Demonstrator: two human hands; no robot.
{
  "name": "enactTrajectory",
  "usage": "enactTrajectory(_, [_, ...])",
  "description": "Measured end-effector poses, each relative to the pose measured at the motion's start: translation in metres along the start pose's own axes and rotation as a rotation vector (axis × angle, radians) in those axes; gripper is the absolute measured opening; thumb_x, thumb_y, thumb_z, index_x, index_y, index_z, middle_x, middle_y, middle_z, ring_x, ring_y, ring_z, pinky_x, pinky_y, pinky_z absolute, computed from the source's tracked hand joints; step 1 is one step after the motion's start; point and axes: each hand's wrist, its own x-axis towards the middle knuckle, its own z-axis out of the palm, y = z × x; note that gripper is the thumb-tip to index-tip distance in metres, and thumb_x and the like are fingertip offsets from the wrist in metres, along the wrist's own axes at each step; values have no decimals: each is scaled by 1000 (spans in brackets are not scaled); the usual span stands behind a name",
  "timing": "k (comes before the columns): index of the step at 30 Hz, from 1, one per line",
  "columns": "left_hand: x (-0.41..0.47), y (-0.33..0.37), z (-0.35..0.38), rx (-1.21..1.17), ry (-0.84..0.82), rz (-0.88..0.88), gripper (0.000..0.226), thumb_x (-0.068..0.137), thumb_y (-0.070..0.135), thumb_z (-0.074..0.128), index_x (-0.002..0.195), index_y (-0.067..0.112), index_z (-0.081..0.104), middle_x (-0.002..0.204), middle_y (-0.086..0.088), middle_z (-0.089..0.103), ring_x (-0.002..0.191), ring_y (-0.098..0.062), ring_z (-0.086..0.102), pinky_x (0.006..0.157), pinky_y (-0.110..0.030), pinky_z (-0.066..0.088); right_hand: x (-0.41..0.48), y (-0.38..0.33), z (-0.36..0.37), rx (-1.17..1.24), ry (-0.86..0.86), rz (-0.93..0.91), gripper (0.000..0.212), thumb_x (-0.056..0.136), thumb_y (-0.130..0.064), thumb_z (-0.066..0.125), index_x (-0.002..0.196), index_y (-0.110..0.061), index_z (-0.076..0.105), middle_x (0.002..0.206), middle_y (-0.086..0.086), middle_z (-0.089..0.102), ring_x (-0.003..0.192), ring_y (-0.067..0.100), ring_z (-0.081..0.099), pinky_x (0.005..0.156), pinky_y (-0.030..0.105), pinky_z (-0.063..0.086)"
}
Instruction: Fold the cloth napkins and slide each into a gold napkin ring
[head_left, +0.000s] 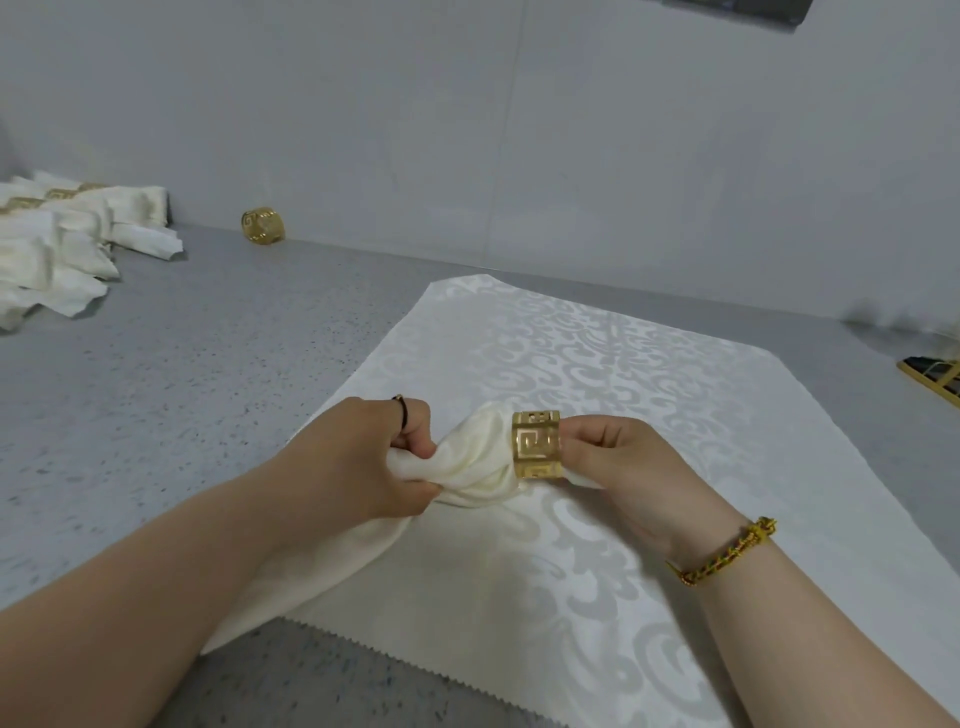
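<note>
Left hand (395, 457): fingers curled tight, clamped on the bunched middle of a cream napkin (472, 462). A thin dark band sits on one finger.

Right hand (613, 457): fingertips closed on a gold ring (536, 444) with a cut-out key pattern, pinching its far rim and holding it just above the cloth below.

Napkin: the twisted end enters the ring's near opening. The ring sits at that end only. Whether the tip has come through the other side is unclear, as the right fingers cover that opening. The rest of the napkin trails back under the left forearm and off toward the near desk edge.

Under both hands: a pale patterned cloth (597, 364), spread flat, with a zigzag cut along its near edge.

Right wrist: a braided gold bracelet (727, 551).

Desk (156, 389): grey, speckled.

Far left of the desk: a pile of ringed napkins (62, 234), well apart from the hands.

Against the back wall (467, 130): a spare ring (262, 225), lying alone on the desk.
</note>
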Motion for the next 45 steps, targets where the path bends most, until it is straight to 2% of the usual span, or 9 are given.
enactTrajectory(7, [1,3,2,75,-15,-8,35,69,16,73,61,31,43,77,8,63,78,8,50,67,-9,37,10,4,7,-157,141,-22,28,81,10,55,63,-11,60,42,-13,53,35,-5,45,42,4,33])
enactTrajectory(13, [-1,6,1,34,-27,-31,31,71,13,72,64,30,47,86,7,66,77,-10,58,65,-14,39,5,3,6,-526,181,-118,35,83,-4,58,57,-24,48,78,-3,49,58,3,42,51,5,34])
enactTrajectory(17, [3,16,-9,84,-219,-81,57,68,39,75,111,48,37,111,36,42,103,7,45,78,-9,35,1,3,9,-655,215,-181,38,86,-8,55,58,-29,41,82,-5,44,64,3,41,55,4,32])
enactTrajectory(19, [7,30,-5,245,-273,-6,94,66,53,71,139,46,11,130,33,27,116,7,36,90,-13,31,2,3,11,-657,209,-209,35,86,-9,55,60,-28,43,88,-2,45,64,0,40,56,4,31])
enactTrajectory(22, [16,49,19,394,-245,160,96,70,58,65,144,38,8,150,19,18,130,-6,35,102,-21,31,2,4,12,-647,189,-244,32,85,-8,56,63,-28,45,87,-5,44,63,-1,40,58,5,32])
enactTrajectory(25, [25,47,39,332,-165,173,53,77,46,63,125,35,43,122,12,53,109,-12,53,87,-27,44,0,6,13,-572,163,-258,36,84,-3,57,60,-27,45,86,-12,41,60,-2,39,62,4,35])
enactTrajectory(30, [24,39,43,251,-1,86,26,75,44,62,96,30,56,82,11,58,79,-6,53,64,-18,39,0,6,15,-493,150,-307,31,79,3,58,61,-21,51,89,-18,42,59,-4,48,64,5,37])
enactTrajectory(36, [19,40,37,150,76,16,23,71,43,64,88,28,61,78,9,62,77,-6,56,70,-21,44,2,15,18,-536,197,-550,6,72,-8,53,71,-8,59,88,-19,46,75,-16,49,66,1,35])
enactTrajectory(45, [15,35,30,-23,75,-81,36,56,47,63,84,25,64,73,7,65,73,-10,62,71,-30,51,-2,14,21,-588,259,-793,8,75,-6,50,70,-2,56,88,-20,44,74,-15,47,65,-3,33])
